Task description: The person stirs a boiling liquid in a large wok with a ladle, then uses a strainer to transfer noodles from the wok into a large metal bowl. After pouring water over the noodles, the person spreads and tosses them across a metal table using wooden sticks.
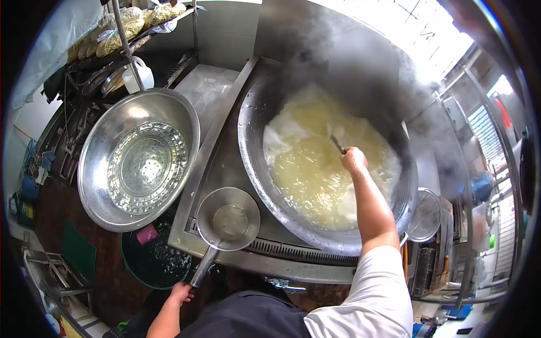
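Observation:
Over the big wok (253, 163), my right hand (354, 160) is closed round the handle of a utensil (337, 143), whose far end is hidden in the liquid or steam. Pale yellow, foamy liquid (315, 169) fills the wok, and steam rises from its far side. Low at the left, my left hand (181, 293) grips the end of the handle of a metal ladle pot (229, 218). That pot rests at the stove's front edge, left of the wok, with a little cloudy liquid in its bottom.
A large metal basin (93, 169) with a perforated-looking bottom stands at the left. Below it is a dark green tub (135, 262) with a pink object (147, 234). A round strainer (424, 217) lies right of the wok. A white jug (138, 75) and shelved bags (121, 28) are at the back left.

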